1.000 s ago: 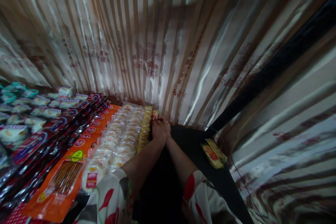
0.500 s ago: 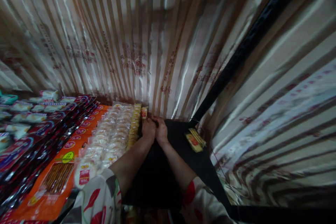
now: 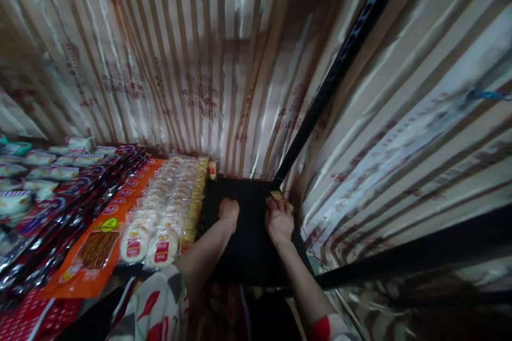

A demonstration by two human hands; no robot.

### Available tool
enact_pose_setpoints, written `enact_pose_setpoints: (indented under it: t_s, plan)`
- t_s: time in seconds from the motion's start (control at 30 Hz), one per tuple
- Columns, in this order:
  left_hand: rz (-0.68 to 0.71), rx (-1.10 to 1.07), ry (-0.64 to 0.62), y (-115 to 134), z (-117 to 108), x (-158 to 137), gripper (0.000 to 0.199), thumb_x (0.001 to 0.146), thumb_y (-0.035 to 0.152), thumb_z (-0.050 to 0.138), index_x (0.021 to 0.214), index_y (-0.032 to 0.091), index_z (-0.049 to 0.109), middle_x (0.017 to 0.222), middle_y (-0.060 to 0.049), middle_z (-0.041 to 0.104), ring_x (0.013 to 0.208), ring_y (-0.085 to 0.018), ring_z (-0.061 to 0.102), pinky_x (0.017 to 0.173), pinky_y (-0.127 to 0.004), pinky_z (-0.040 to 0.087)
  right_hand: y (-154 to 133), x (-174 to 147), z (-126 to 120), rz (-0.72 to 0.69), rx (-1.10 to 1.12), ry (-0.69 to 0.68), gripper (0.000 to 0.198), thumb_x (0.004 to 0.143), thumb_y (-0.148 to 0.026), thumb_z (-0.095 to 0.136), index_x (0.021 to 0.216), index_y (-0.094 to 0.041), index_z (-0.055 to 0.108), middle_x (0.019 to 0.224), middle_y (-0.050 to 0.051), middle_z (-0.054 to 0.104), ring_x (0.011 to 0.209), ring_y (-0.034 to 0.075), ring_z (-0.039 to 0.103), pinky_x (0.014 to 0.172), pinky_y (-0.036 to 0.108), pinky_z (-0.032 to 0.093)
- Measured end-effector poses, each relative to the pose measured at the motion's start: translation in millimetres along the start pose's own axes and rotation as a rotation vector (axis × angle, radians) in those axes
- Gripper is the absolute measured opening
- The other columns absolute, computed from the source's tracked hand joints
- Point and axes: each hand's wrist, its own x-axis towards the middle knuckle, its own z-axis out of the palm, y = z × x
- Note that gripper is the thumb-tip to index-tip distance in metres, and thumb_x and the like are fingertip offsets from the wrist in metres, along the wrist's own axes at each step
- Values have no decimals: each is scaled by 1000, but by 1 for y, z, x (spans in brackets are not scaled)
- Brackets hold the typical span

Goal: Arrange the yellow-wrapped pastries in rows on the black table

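Observation:
My right hand (image 3: 280, 219) is at the right of the black shelf, with its fingers wrapped over small yellow snack packets (image 3: 276, 195); most of them are hidden under the fingers. My left hand (image 3: 229, 210) is a loose fist above the middle of the black shelf (image 3: 250, 245), and nothing shows sticking out of it. Left of that hand runs a row of yellow packets (image 3: 195, 208). A single small packet with a red label (image 3: 212, 170) stands at the back, just right of that row and apart from both hands.
Clear-wrapped round white crackers (image 3: 162, 248) lie in two rows at the left. Beyond are an orange snack bag (image 3: 86, 261), dark shiny packs (image 3: 76, 202) and white packets (image 3: 50, 173). A striped curtain (image 3: 192, 64) hangs behind; a black post (image 3: 332, 74) rises at the back corner.
My hands were together at the back beside the row's end. The left has drawn back toward me; the right has moved right onto the loose packets. My view has shifted slightly right.

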Motion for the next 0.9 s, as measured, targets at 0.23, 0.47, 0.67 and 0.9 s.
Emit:
enact_pose_setpoints:
  t_s: [0.23,0.47,0.67,0.9]
  plan:
    - [-95,-57,-69,-4,-4,-26,31,79,19,48,107,15,60,100,-8,68,82,-15,66,60,-19,50,-29,-20,0,-112,202,-119,30,87,-21,39,101,-16,65,105,12,63,96,22,56,88,33,40]
    - [-67,-31,-61,-23,-8,-36,42,77,20,51,119,16,54,108,-8,66,90,-16,65,67,-20,51,-46,-48,1,-172,306,-268,29,83,-15,43,101,-21,66,98,7,67,94,20,58,81,28,43]
    - [-23,63,-69,-45,-19,-47,40,70,15,58,110,18,61,103,-7,69,93,-18,65,75,-24,50,-36,-63,-11,-188,429,-379,42,78,-12,51,118,-24,55,99,1,69,96,18,57,87,28,42]
    - [53,165,-51,-49,-27,-65,42,72,10,55,114,14,59,114,-13,63,108,-22,58,89,-26,44,-23,-70,-15,-220,405,-401,33,81,-22,53,112,-21,61,109,6,66,102,20,57,90,30,41]
